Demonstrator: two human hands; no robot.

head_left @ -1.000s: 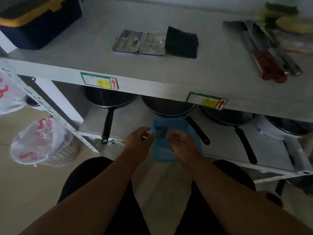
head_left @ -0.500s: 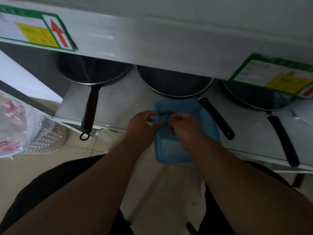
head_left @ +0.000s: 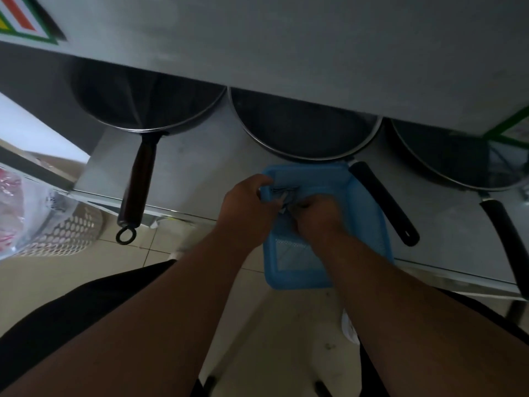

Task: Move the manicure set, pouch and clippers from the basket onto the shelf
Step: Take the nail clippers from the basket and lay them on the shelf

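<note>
Head view: blue basket sits at the front edge of the lower shelf, its near end overhanging the floor. Both hands meet over its far-left corner. Left hand curls round the basket rim; right hand has fingers curled on small dark metal clippers, held just above the basket interior. Upper shelf lip hangs close overhead. Three pans crowd behind; one black pan handle runs just beside the basket's right wall, a brown pan handle well left. Tiled floor below, open.
</note>
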